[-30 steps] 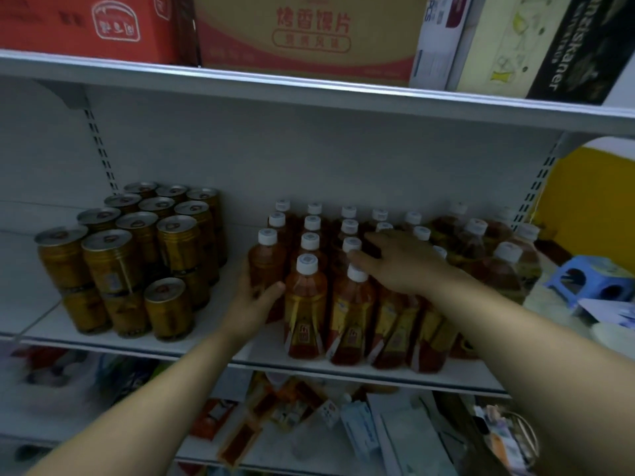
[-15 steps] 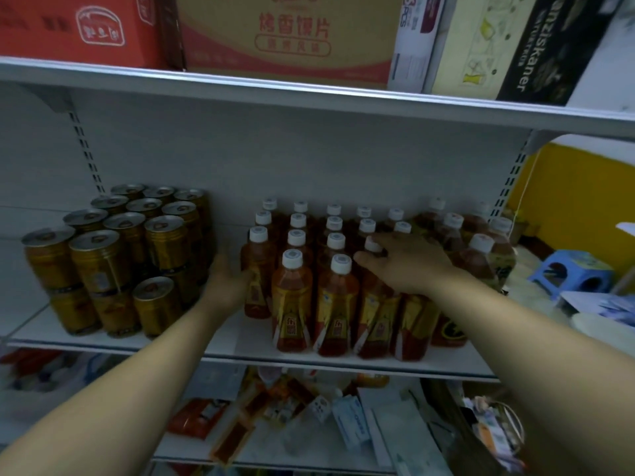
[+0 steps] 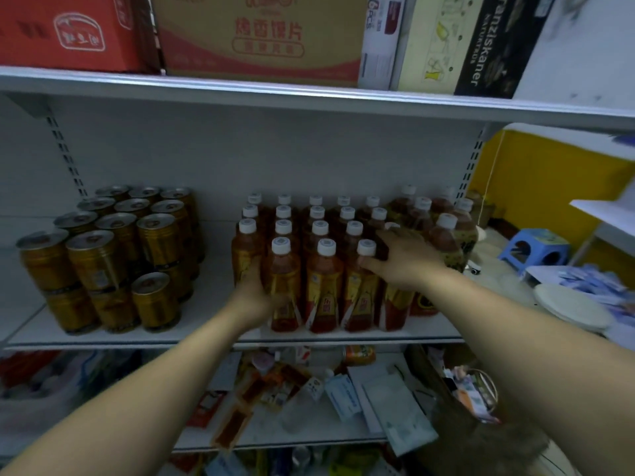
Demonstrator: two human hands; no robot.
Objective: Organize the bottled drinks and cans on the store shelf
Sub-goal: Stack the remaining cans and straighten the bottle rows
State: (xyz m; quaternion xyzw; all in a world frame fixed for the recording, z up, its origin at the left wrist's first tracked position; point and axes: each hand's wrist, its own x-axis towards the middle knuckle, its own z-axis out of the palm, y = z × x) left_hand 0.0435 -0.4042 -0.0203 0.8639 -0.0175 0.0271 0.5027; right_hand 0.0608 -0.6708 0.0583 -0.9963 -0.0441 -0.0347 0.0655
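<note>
Dim indoor light on a white metal store shelf [image 3: 206, 317] with a plain back panel [image 3: 275, 156] and slotted uprights [image 3: 65, 152]. Cardboard boxes [image 3: 261, 36] line the board [image 3: 309, 104] above — past the shelf's right edge, a yellow wall [image 3: 536, 187] and a blue stool [image 3: 536, 249].

Both bare forearms are stretched forward. The right hand [image 3: 407, 261] is held palm down, its fingers [image 3: 374, 266] laid out straight and spread toward the left. The left hand [image 3: 252, 297] is set lower and to the left of those fingers; its own fingers are blurred, so their curl cannot be told.
</note>
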